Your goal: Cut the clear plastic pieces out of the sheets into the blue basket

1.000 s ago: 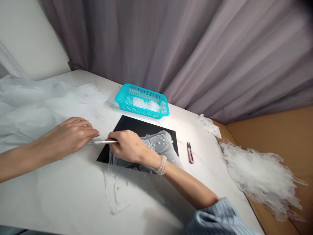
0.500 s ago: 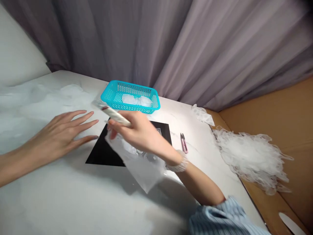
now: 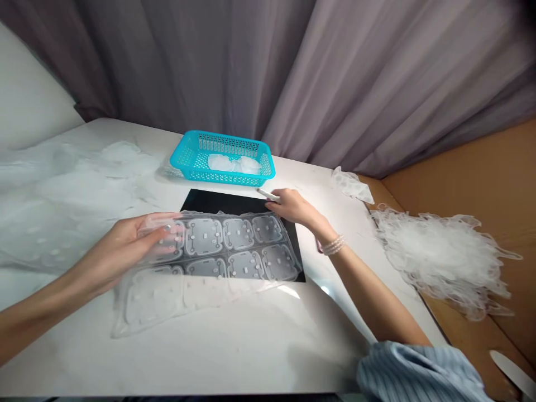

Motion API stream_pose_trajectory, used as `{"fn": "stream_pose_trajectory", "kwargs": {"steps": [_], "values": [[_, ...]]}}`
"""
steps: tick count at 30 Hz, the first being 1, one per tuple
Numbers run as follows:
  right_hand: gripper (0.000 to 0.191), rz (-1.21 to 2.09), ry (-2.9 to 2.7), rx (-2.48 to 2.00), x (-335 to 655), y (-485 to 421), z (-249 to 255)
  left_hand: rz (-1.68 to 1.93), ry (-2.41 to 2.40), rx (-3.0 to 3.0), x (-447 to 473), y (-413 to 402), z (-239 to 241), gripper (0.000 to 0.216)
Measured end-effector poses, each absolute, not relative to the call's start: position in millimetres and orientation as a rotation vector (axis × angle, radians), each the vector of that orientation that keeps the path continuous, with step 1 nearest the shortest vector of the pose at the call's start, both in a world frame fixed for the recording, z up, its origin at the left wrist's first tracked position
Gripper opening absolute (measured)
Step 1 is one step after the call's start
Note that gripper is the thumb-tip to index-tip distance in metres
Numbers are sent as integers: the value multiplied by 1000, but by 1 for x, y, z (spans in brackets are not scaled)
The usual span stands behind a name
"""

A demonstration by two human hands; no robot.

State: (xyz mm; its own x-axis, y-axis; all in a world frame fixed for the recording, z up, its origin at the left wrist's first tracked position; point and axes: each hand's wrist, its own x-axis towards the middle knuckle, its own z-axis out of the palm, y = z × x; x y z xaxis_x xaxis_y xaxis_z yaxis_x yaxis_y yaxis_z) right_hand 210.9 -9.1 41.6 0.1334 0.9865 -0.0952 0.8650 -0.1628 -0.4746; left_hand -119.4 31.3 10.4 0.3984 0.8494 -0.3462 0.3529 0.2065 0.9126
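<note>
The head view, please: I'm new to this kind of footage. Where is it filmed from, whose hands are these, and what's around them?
There is no machine here. A camera worn on a person's head looks forward and down at their own bare hands. The left hand grips a translucent, embossed sheet, its thumb on top. The right hand holds a white, pen-like tool near the sheet's far edge. The sheet lies partly over a black board on a white table. Behind stands a blue perforated basket holding white pieces.
</note>
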Motion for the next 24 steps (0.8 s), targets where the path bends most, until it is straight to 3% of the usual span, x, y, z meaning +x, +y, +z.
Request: {"fn": "stream_pose_trajectory", "kwargs": {"steps": [6, 14, 16, 21, 24], "values": [[10, 609, -1750, -2188, 247, -15, 0, 543, 1221, 1445, -107, 31, 22, 46], [15, 450, -1571, -2258, 276, -27, 16, 534, 1239, 1525, -87, 53, 30, 49], [25, 433, -1516, -2255, 280, -32, 20, 616, 1278, 1717, -79, 59, 33, 49], [71, 572, -1219, -1940, 266, -52, 30, 916, 1276, 2512, -54, 47, 33, 48], [81, 815, -1111, -1766, 253, -67, 32, 744, 929, 2828, -34, 13, 19, 41]]}}
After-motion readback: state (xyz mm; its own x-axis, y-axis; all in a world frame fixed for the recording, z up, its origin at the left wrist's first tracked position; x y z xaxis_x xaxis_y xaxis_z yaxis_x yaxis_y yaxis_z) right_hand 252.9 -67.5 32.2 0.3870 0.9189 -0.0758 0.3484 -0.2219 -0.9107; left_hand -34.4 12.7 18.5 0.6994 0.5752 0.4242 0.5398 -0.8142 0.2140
